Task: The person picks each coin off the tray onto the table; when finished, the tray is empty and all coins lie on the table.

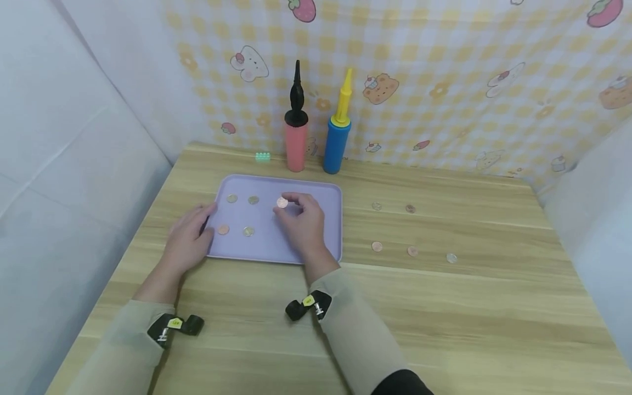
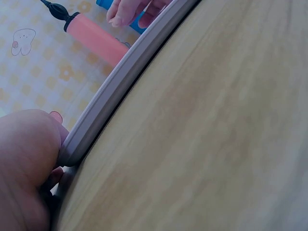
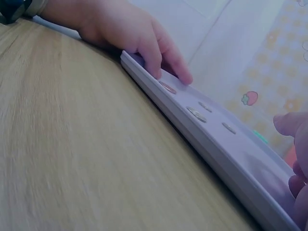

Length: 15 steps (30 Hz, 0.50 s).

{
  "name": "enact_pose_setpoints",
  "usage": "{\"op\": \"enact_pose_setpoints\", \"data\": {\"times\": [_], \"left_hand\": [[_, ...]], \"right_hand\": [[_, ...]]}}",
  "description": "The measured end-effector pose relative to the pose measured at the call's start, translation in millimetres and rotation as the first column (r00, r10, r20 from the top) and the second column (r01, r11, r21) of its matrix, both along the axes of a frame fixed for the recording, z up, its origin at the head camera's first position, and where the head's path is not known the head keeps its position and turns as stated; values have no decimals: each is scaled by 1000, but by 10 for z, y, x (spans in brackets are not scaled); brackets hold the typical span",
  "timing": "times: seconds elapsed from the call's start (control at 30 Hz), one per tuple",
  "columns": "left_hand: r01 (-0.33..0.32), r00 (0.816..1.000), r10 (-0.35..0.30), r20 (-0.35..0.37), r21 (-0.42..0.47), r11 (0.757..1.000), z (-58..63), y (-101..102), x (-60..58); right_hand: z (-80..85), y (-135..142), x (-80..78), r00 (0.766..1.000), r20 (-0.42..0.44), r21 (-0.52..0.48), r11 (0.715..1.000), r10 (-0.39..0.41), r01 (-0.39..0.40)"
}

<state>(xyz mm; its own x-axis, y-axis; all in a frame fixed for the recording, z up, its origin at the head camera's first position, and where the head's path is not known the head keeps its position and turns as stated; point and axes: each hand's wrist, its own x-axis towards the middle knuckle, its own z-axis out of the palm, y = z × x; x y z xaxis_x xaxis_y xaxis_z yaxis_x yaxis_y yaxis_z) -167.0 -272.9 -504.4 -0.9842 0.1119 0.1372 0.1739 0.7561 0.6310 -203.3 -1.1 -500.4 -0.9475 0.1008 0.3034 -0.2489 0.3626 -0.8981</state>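
Note:
Above the lilac tray (image 1: 276, 255), my right hand (image 1: 303, 222) pinches a copper coin (image 1: 282, 202) between thumb and forefinger. My left hand (image 1: 187, 236) holds the tray by its left edge, with thumb and finger over the rim in the right wrist view. Inside the tray lie a copper coin (image 1: 224, 229) and three silvery or brassy ones: one coin (image 1: 231, 198) at the back left, a coin (image 1: 253, 200) beside it, and a coin (image 1: 248, 231) nearer the front. The left wrist view hides part of the left hand's fingers behind the tray corner.
Right of the tray, several coins lie on the wooden table, among them a copper coin (image 1: 377, 246) and a silvery coin (image 1: 451, 258). Behind it stand a pink pump (image 1: 296, 145), a blue pump (image 1: 336, 147) and a small green block (image 1: 263, 156), before a patterned curtain (image 1: 444, 66).

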Motion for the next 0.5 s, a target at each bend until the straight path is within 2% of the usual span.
{"op": "enact_pose_setpoints", "data": {"times": [0.13, 0.33, 0.5], "left_hand": [[7, 1000, -7, -6, 3, 1000, -4, 16, -7], [16, 1000, -16, -21, 14, 1000, -3, 26, 1], [18, 1000, -18, -18, 11, 1000, 11, 13, -6]], "right_hand": [[-17, 91, -1, 1000, -12, 16, 1000, -23, 23], [-41, 212, 9, 994, -48, 79, 992, -96, 99], [-36, 339, 35, 992, -88, 102, 990, -89, 98]]}}
